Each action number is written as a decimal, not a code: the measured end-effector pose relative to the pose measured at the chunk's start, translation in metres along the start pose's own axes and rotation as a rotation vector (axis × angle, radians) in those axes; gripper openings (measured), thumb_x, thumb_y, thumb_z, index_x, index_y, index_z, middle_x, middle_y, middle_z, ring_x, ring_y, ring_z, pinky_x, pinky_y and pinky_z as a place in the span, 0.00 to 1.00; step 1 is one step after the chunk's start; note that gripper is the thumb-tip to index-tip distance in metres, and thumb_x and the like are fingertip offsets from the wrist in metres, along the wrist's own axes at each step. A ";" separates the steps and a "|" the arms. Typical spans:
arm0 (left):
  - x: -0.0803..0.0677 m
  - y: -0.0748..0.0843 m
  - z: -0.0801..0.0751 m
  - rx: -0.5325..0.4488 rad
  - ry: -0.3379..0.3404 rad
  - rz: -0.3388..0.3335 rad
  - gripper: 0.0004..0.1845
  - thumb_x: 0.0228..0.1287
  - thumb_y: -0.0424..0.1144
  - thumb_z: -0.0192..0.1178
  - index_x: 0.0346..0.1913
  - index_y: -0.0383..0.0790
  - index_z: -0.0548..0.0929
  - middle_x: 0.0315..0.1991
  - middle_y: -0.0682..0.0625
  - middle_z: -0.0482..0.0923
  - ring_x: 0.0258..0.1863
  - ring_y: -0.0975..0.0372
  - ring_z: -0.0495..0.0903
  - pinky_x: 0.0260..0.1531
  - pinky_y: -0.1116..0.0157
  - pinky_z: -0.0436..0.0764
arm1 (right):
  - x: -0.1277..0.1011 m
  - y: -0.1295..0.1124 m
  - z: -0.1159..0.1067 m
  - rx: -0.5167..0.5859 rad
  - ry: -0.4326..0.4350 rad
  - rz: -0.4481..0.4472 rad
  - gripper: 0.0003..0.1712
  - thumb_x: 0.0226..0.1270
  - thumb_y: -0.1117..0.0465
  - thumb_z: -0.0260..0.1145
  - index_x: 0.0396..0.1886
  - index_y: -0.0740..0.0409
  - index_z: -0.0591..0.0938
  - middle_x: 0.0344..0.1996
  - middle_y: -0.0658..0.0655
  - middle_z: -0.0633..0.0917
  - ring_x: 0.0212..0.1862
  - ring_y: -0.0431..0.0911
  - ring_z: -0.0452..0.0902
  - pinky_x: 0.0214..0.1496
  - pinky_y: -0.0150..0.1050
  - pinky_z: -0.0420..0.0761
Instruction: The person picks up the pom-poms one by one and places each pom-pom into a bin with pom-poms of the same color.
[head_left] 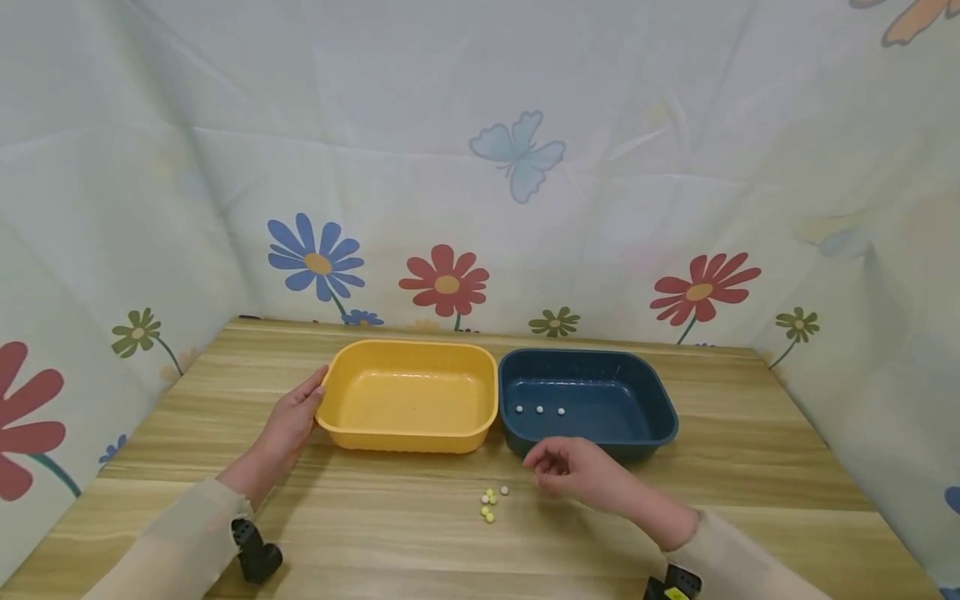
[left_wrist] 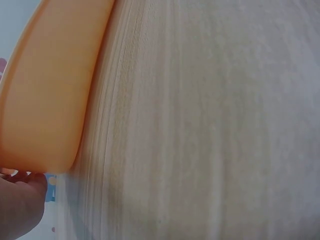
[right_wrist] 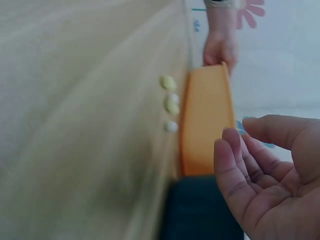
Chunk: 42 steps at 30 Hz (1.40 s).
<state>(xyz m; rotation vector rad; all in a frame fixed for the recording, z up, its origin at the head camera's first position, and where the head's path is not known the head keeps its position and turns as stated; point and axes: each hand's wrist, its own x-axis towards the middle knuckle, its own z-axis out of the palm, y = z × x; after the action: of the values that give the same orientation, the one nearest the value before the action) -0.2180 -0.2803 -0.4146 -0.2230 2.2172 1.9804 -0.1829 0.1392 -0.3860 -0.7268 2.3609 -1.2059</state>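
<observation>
Left tray [head_left: 408,398]: beside right tray [head_left: 587,402], touching.
In right tray: three beads [head_left: 539,410].
Before trays: bead cluster [head_left: 491,503] on table [head_left: 750,467].

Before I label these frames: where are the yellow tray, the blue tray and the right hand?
yellow tray [head_left: 408,346], head view, far rim.
blue tray [head_left: 600,398], head view, bare floor.
right hand [head_left: 573,471], head view, back of hand.

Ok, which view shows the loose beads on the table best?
The head view: the beads lie sharp and unblocked between both hands, all countable. The right wrist view shows a few, blurred, beside the yellow tub. The left wrist view shows none.
</observation>
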 end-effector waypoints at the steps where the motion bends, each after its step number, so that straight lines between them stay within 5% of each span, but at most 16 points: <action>1: 0.000 0.000 0.000 -0.002 0.001 0.001 0.30 0.86 0.39 0.31 0.83 0.43 0.38 0.85 0.48 0.30 0.84 0.52 0.38 0.81 0.54 0.51 | 0.001 0.002 0.003 -0.016 -0.002 -0.007 0.11 0.68 0.68 0.66 0.47 0.69 0.84 0.36 0.60 0.87 0.35 0.33 0.76 0.36 0.25 0.80; 27: 0.001 -0.003 0.000 0.013 0.003 0.019 0.29 0.86 0.39 0.30 0.83 0.41 0.39 0.85 0.49 0.30 0.84 0.53 0.35 0.83 0.53 0.48 | 0.030 0.014 0.040 -0.250 0.023 -0.085 0.09 0.56 0.74 0.68 0.37 0.64 0.85 0.23 0.47 0.80 0.27 0.29 0.67 0.29 0.23 0.70; 42: 0.003 -0.005 0.000 0.025 0.014 0.014 0.30 0.86 0.40 0.30 0.83 0.43 0.39 0.85 0.50 0.30 0.84 0.54 0.37 0.83 0.53 0.50 | 0.030 0.014 0.041 -0.189 0.026 -0.059 0.04 0.59 0.73 0.69 0.33 0.63 0.84 0.22 0.45 0.77 0.25 0.29 0.66 0.27 0.23 0.69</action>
<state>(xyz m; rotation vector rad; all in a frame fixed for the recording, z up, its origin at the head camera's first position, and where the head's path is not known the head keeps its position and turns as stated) -0.2198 -0.2806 -0.4203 -0.2194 2.2565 1.9633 -0.1876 0.1022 -0.4237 -0.8506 2.5158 -1.0301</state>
